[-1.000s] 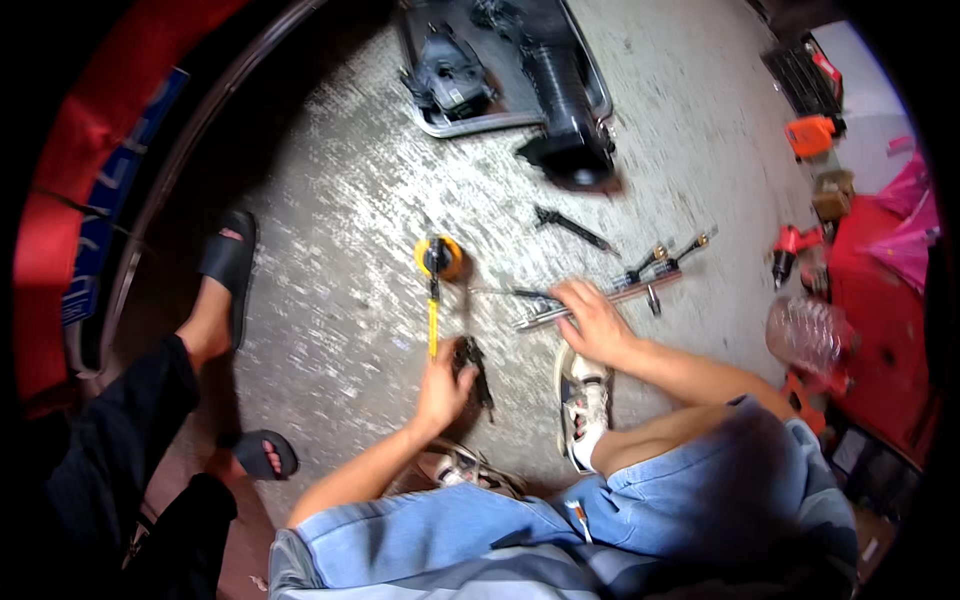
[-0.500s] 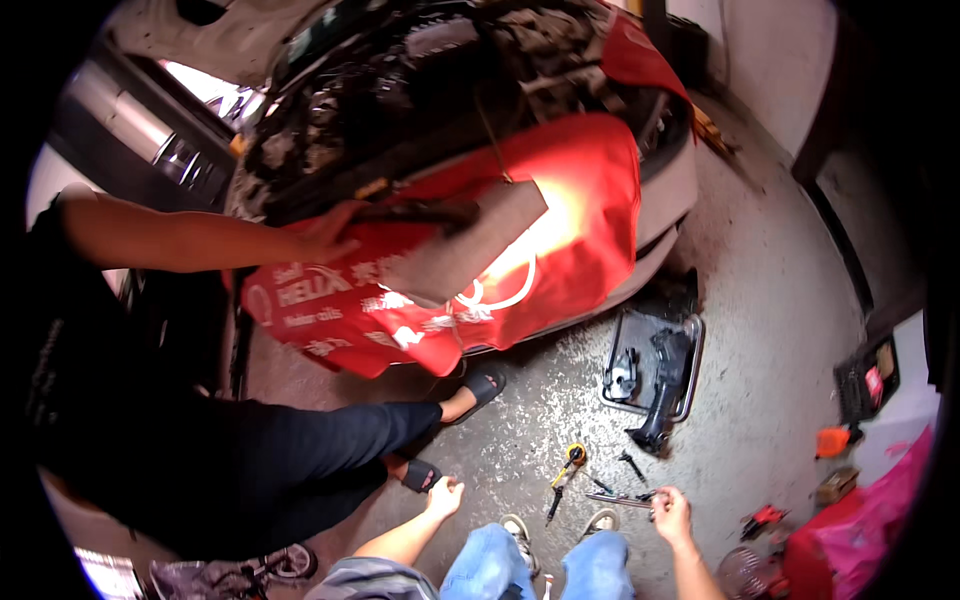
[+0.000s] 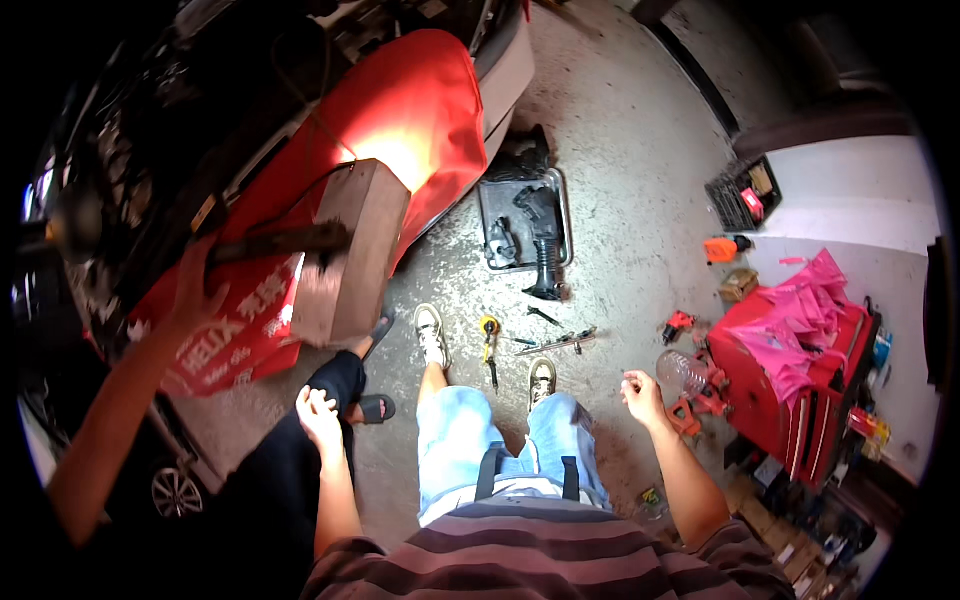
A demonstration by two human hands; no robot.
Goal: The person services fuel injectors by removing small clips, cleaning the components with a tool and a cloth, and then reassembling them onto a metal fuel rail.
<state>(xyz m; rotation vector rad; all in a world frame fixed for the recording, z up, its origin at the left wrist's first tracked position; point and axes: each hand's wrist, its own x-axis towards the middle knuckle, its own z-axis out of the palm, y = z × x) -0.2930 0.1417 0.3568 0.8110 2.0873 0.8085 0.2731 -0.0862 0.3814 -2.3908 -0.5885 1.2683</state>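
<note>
My left hand [image 3: 320, 417] hangs beside the co-worker's dark trouser leg, its fingers curled in; no object shows in it. On the other side, my right hand [image 3: 643, 397] is raised above the floor, fingers half bent and apart, with nothing visible between them. Below and between my hands, a long metal ratchet-like tool [image 3: 570, 341], a short dark rod [image 3: 543, 316] and a yellow round-headed tool with a dark end [image 3: 489, 345] lie by my shoes. Neither hand touches them.
At left, a co-worker's hand [image 3: 197, 288] spreads by a dark bar joined to a wooden block [image 3: 362, 255]. Behind is a car with a red cover [image 3: 420, 90]. Black parts lie on a tray [image 3: 483, 225]. A red cabinet [image 3: 745, 400] with pink plastic stands right.
The view has swung right, bringing the red cabinet further in. My right hand, formerly overlapping the metal tool's end in view, now appears apart from it. The wooden block looks more upright.
</note>
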